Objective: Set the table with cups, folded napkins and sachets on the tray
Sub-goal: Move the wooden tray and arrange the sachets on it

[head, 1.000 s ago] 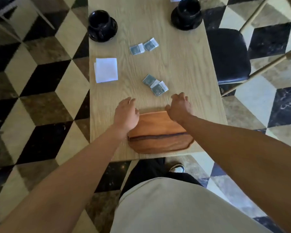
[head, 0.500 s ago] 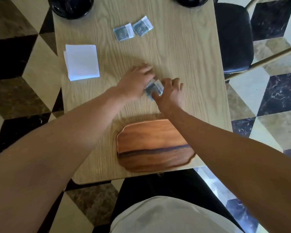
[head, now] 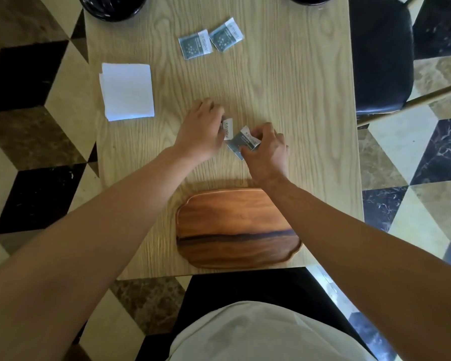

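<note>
We see the desk with the wooden tray bare at its near edge, so nothing is loaded yet; cups, the folded napkin and two far sachets remain. Our left hand pinches one sachet, our right hand another, fingers curled on each

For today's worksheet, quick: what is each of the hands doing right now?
Left hand: pinches one sachet.
Right hand: grips the other sachet.
</note>
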